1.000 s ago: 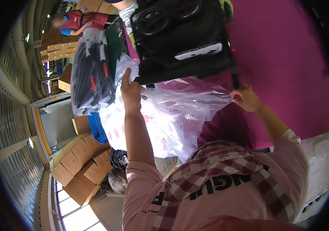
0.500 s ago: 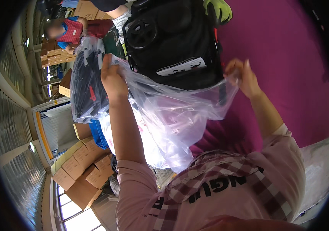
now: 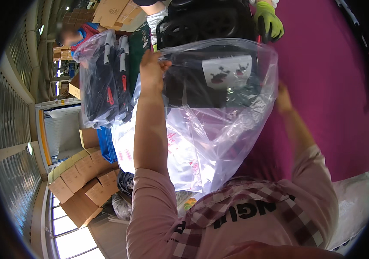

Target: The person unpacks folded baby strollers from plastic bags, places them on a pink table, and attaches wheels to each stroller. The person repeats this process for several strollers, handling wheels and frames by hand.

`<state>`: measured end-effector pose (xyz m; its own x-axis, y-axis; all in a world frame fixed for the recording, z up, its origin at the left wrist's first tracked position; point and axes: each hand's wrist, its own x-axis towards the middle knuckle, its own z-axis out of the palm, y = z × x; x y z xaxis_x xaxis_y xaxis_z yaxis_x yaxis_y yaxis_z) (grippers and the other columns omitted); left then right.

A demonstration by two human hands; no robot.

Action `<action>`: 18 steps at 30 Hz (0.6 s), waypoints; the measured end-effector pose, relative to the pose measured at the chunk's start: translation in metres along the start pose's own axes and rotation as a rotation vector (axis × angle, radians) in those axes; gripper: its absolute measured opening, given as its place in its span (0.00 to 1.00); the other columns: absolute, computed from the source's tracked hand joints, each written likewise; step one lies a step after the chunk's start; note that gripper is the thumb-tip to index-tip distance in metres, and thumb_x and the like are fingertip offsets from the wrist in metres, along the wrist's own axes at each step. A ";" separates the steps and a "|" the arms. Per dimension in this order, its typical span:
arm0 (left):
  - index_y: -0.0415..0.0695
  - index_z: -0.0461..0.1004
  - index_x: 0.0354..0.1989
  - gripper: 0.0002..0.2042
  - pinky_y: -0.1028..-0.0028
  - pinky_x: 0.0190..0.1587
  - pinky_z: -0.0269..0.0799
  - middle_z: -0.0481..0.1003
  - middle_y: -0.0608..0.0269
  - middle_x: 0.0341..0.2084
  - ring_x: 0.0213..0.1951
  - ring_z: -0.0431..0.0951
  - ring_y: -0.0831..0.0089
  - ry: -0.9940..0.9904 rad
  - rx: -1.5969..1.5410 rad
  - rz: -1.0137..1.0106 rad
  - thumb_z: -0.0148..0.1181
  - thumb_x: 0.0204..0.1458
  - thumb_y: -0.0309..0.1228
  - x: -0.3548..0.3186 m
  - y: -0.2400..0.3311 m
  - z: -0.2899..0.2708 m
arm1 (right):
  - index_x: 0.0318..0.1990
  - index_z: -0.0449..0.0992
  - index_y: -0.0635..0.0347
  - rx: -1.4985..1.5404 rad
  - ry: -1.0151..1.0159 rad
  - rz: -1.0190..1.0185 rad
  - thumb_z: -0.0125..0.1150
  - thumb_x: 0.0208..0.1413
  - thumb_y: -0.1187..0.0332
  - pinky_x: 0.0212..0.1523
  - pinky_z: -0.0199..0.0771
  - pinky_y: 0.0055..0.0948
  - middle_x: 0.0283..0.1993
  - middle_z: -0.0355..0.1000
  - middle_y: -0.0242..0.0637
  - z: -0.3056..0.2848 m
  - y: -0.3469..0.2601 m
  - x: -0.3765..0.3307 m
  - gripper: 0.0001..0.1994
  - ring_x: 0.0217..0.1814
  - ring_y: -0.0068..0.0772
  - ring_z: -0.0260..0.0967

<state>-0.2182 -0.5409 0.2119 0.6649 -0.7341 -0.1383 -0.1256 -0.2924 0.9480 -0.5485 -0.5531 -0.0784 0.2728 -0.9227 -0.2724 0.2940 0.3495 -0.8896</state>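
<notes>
Magenta cloth [image 3: 322, 95] is spread across the work surface, and cardboard boxes [image 3: 87, 168], too crowded to be counted surely, are piled at the lower left beside one blue crate [image 3: 107, 146]. One black wheeled item [image 3: 206, 26] is laid on the cloth at the top, with two dark wheels [image 3: 218, 26] made out on it. Its near end is covered by one clear bag [image 3: 219, 121], through which one white label [image 3: 227, 71] with dark, partly red figures is seen. Red printed marks [image 3: 170, 138] are seen over the bright white plastic below, and dark lettering [image 3: 249, 211] is borne by the pink shirt. One bagged bundle [image 3: 102, 82] is set at the left, two red parts [image 3: 110, 96] being visible inside.

By the left hand [image 3: 152, 71], its fingers curled in, the bag's left edge is gripped. The right hand [image 3: 283, 99] is blurred and partly hidden at the bag's right edge; whether its fingers are closed or spread cannot be told. The item's far right corner is held by a co-worker's lime-gloved hand [image 3: 271, 23]; at the far left, one white sleeve [image 3: 155, 21] is seen.
</notes>
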 end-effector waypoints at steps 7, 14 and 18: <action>0.34 0.49 0.67 0.28 0.71 0.39 0.72 0.61 0.43 0.58 0.35 0.79 0.63 -0.081 -0.013 0.220 0.48 0.58 0.27 -0.052 0.002 0.002 | 0.53 0.71 0.62 0.668 -0.162 0.557 0.55 0.56 0.70 0.43 0.71 0.29 0.41 0.75 0.35 -0.003 0.005 0.015 0.17 0.39 0.26 0.71; 0.36 0.54 0.65 0.25 0.74 0.43 0.73 0.76 0.54 0.38 0.39 0.79 0.71 -0.278 0.189 0.549 0.48 0.59 0.23 -0.129 -0.006 -0.035 | 0.42 0.75 0.60 -0.790 0.688 -0.462 0.58 0.55 0.63 0.40 0.73 0.35 0.36 0.76 0.45 -0.045 -0.094 0.103 0.12 0.38 0.42 0.75; 0.40 0.63 0.61 0.21 0.77 0.44 0.70 0.77 0.61 0.32 0.40 0.78 0.76 -0.320 0.271 0.542 0.52 0.57 0.19 -0.186 -0.047 -0.078 | 0.39 0.75 0.61 -0.678 0.386 -0.210 0.55 0.60 0.60 0.38 0.71 0.33 0.33 0.75 0.40 -0.038 0.013 -0.017 0.13 0.36 0.34 0.72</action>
<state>-0.2788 -0.3426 0.2160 0.2110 -0.9528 0.2183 -0.5869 0.0550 0.8078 -0.5842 -0.5395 -0.0990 -0.0988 -0.9925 -0.0716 -0.3500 0.1020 -0.9312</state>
